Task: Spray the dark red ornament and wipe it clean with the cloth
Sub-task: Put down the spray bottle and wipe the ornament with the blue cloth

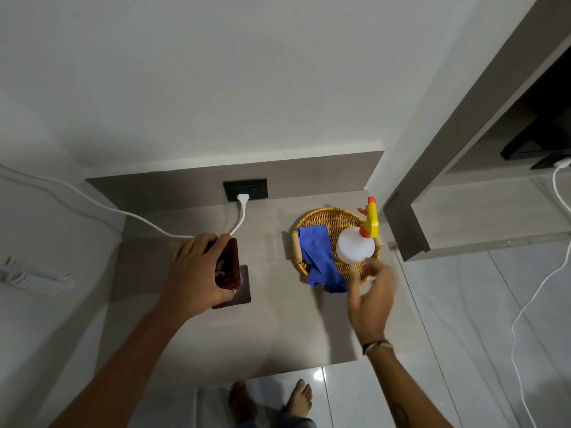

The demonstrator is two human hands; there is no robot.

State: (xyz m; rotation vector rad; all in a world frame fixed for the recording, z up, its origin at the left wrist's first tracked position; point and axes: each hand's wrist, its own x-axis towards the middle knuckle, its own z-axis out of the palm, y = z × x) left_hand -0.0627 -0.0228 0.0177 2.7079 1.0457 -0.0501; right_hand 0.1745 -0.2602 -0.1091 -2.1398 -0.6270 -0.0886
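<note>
The dark red ornament (229,267) stands on a small dark brown base (241,291) on the grey side table (278,329). My left hand (194,273) is wrapped around the ornament from the left. A white spray bottle (355,244) with a yellow and orange trigger head stands in a round wicker basket (327,216), and a blue cloth (318,257) lies in the basket's left half and hangs over its front rim. My right hand (372,293), blurred, hovers with fingers apart just in front of the bottle, holding nothing.
A white plug (243,199) sits in a black wall socket (245,189), and its cable runs left behind the ornament. A grey shelf unit (432,217) stands to the right. Another white cable (531,304) trails over the tiled floor. My bare feet show below the table edge.
</note>
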